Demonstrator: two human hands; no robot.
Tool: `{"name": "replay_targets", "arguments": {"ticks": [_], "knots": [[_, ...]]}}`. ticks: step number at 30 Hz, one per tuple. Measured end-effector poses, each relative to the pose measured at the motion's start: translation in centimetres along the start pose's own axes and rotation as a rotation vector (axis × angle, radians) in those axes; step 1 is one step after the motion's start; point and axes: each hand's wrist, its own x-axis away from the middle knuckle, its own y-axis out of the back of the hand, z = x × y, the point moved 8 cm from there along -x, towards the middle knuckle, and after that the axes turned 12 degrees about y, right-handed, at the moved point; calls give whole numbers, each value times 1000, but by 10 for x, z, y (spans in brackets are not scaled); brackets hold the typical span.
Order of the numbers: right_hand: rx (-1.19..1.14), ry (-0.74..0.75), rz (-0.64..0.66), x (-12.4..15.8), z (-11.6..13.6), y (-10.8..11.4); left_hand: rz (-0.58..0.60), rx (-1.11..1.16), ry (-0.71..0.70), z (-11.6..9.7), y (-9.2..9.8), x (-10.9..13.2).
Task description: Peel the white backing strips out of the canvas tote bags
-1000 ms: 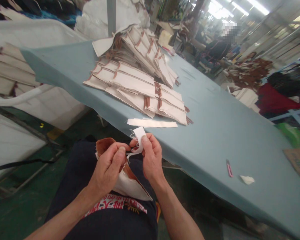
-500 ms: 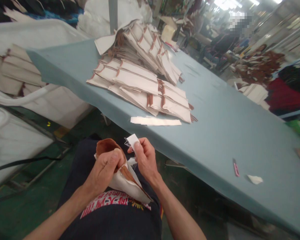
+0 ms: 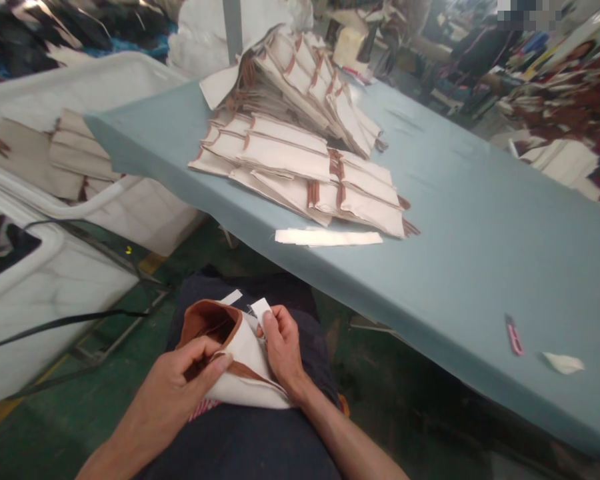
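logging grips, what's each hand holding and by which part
Left hand: fabric piece, by the near edge of its opening. Right hand: white strip, pinched near its protruding end.

A blue-grey counter (image 3: 480,233) slants from far left to near right above a green floor (image 3: 55,433); white bins (image 3: 165,220) stand left, a grey post (image 3: 233,30) far.

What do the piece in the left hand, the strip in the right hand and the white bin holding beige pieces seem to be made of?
Piece: matte off-white cloth, perhaps canvas, softly bent, with a brown, suede-like inside.
Strip: probably white fabric, matte, with fraying at its edge.
White bin: likely plastic, faintly glossy, with a smooth, rounded rim.
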Motion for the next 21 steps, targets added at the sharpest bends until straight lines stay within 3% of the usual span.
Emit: {"name": "replay_targets", "arguments": {"ticks": [3,6,11,13,16,21], "knots": [[12,22,17,-8,9,1,-20,31,-19,-2,5,2],[34,56,17,-21,30,16,-70,60,-101,-15,10,2],[111,127,60,-19,108,50,-143,112,-204,-48,24,-9],[86,107,191,-6,138,45,-128,147,-212,-63,29,-14],[72,96,367,9,164,21,-98,217,-201,-81,31,-20],[362,270,265,-6,169,5,-149,332,-169,-92,32,-20]]}}
